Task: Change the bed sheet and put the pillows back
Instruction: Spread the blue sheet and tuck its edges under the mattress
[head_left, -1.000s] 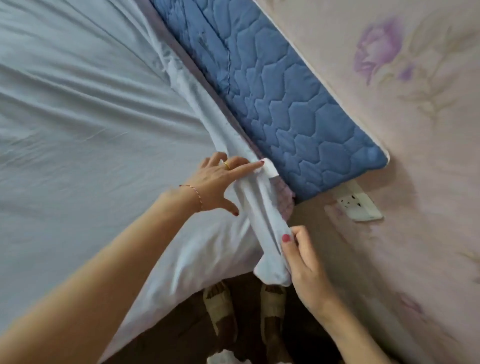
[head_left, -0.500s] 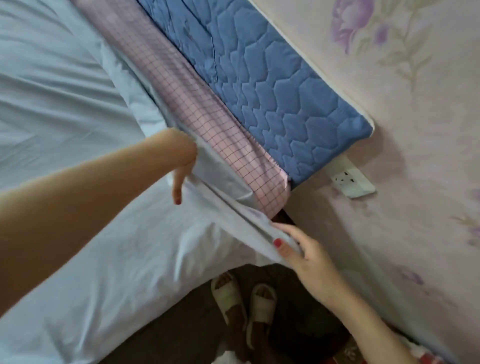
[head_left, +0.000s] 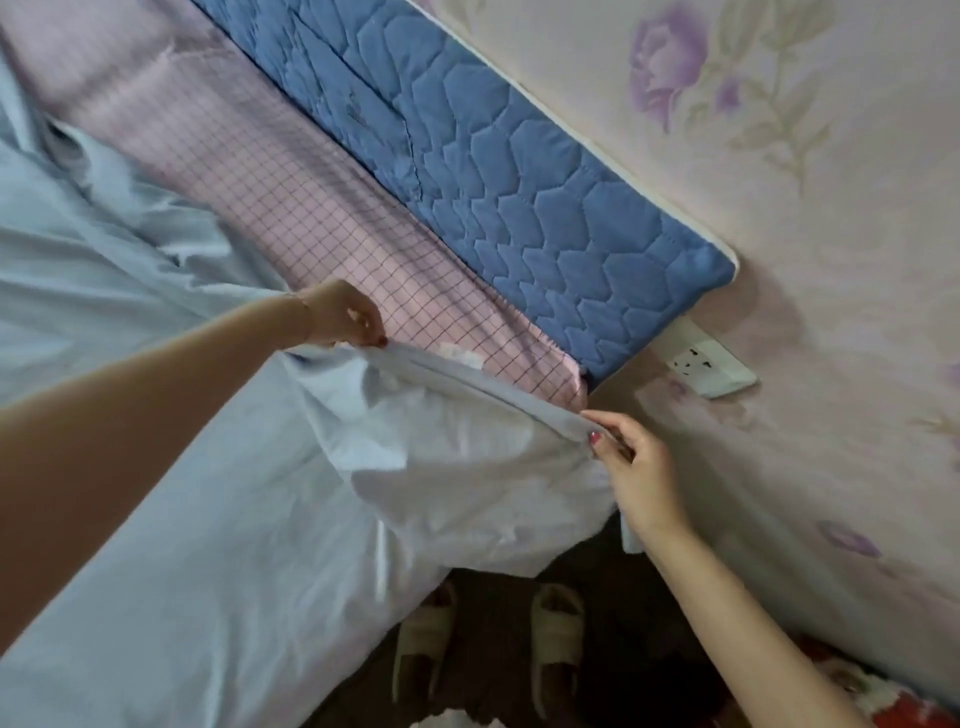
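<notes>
A pale blue bed sheet (head_left: 218, 509) covers most of the bed and is peeled back at the head end. My left hand (head_left: 343, 317) pinches its folded hem from above. My right hand (head_left: 631, 457) pinches the same hem at the bed's corner, so the edge stretches between both hands. Beneath it lies a pink checked cover (head_left: 291, 208) on the mattress, bared along the headboard. No pillows are in view.
A blue quilted headboard (head_left: 519, 197) stands against flowered wallpaper (head_left: 779, 130). A white wall socket (head_left: 709, 366) sits just past the bed's corner. Two feet in beige slippers (head_left: 558, 636) stand on a dark floor beside the bed. Something red and white lies at the lower right.
The blue sheet's edge has been lifted off the mattress corner and pulled back from the headboard, baring more pink checked cover. My left hand moved from the tucked edge to pinching the hem.
</notes>
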